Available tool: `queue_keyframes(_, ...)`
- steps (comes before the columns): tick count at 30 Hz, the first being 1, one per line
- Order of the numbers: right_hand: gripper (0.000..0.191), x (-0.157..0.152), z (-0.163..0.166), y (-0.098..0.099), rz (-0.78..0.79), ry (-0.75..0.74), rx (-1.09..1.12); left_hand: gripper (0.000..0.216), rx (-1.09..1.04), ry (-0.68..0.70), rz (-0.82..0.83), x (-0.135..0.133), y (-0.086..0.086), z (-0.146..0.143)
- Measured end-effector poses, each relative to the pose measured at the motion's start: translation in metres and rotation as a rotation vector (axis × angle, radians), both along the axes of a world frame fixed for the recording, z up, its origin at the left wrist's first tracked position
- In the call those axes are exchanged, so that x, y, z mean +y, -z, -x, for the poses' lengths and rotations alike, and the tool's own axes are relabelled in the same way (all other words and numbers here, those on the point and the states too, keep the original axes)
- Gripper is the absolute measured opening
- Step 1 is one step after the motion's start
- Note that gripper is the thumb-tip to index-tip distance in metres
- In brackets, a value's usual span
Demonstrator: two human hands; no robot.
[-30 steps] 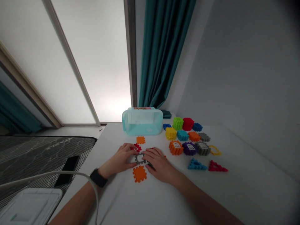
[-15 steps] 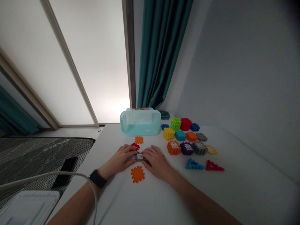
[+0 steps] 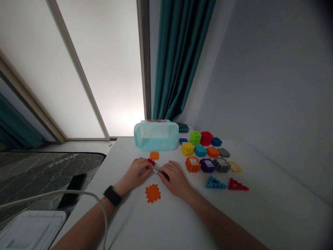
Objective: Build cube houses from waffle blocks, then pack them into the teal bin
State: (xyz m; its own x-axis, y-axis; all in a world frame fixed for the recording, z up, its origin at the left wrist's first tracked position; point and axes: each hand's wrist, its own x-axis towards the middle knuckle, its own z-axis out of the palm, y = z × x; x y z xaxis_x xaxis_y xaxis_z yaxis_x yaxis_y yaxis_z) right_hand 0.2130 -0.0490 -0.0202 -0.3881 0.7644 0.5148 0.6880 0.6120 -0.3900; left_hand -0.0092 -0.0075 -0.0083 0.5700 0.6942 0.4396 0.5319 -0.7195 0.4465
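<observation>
My left hand (image 3: 135,171) and my right hand (image 3: 173,177) meet on the white table (image 3: 260,208), both closed on a grey toothed building piece (image 3: 155,171) that shows only as a thin sliver between the fingers. A red toothed piece (image 3: 150,162) lies against my left fingers. An orange flat piece (image 3: 153,193) lies on the table just in front of both hands. A second, smaller orange piece (image 3: 154,155) lies behind them. My left wrist wears a black watch (image 3: 112,195).
A pale blue clear box (image 3: 156,135) lies on its side at the table's back. To the right lie several coloured toothed blocks (image 3: 203,151), a blue triangle (image 3: 214,182) and a red triangle (image 3: 237,185). A black phone (image 3: 71,195) lies on the dark surface at left. A white cable crosses my left arm.
The grey piece, first lying flat with its white face up, has been tipped on edge between my hands. Both hands have shifted slightly away from me.
</observation>
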Motion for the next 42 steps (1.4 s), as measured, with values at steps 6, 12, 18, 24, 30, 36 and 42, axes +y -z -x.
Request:
queue_keyframes(6,0.020,-0.002,0.005,-0.003,0.091,0.063,0.161,0.022,-0.164,-0.031,0.061,-0.010,-0.003,-0.006)
queue_keyframes(12,0.030,-0.008,0.011,-0.003,0.452,0.101,0.594,0.051,-0.148,-0.077,-0.139,-0.016,-0.005,-0.008)
queue_keyframes(18,0.040,-0.014,0.012,-0.008,0.627,0.031,0.777,0.048,-0.060,-0.084,-0.291,-0.018,-0.006,-0.008)
queue_keyframes(24,0.040,-0.015,0.009,-0.006,0.615,0.046,0.725,0.047,-0.044,-0.109,-0.308,-0.020,-0.007,-0.006)
queue_keyframes(30,0.022,-0.017,0.006,-0.001,0.449,0.050,0.633,0.046,-0.062,-0.103,-0.293,-0.020,-0.006,-0.004)
queue_keyframes(36,0.044,-0.020,-0.011,-0.014,0.088,-0.070,0.314,0.046,-0.109,-0.058,-0.246,-0.018,-0.006,0.001)
queue_keyframes(42,0.028,-0.016,-0.019,-0.016,-0.062,-0.080,0.188,0.047,-0.123,-0.024,-0.229,-0.018,-0.004,0.001)
